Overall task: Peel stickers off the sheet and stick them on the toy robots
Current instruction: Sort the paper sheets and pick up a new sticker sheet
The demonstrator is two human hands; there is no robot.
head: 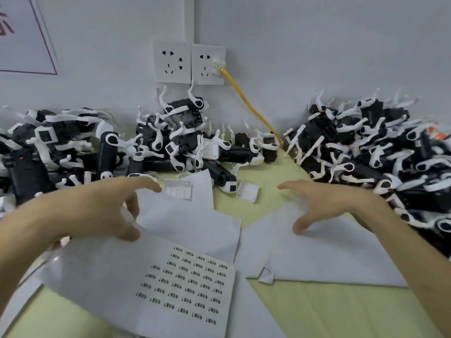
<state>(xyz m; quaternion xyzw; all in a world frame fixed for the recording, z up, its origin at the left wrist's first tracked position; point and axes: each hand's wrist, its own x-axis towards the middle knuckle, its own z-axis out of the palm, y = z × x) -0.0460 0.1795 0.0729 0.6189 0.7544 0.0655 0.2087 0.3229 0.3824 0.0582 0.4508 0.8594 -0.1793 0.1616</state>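
Note:
A white sticker sheet (pixel 170 286) with several rows of small black labels lies at the near middle of the table. Black and white toy robots are heaped in a pile at the back left (pixel 61 147), a pile at the back middle (pixel 185 137) and a pile at the right (pixel 380 152). My left hand (pixel 107 211) hovers over the papers above the sheet, fingers spread and forefinger stretched forward, holding nothing. My right hand (pixel 329 203) hovers over a blank sheet (pixel 324 257), fingers spread toward the left, holding nothing.
More white paper sheets (pixel 188 215) overlap on the yellow-green table (pixel 329 311). A small white part (pixel 247 192) lies near the middle pile. Two wall sockets (pixel 189 63) sit on the back wall, with a yellow cable (pixel 249 103) running down to the table.

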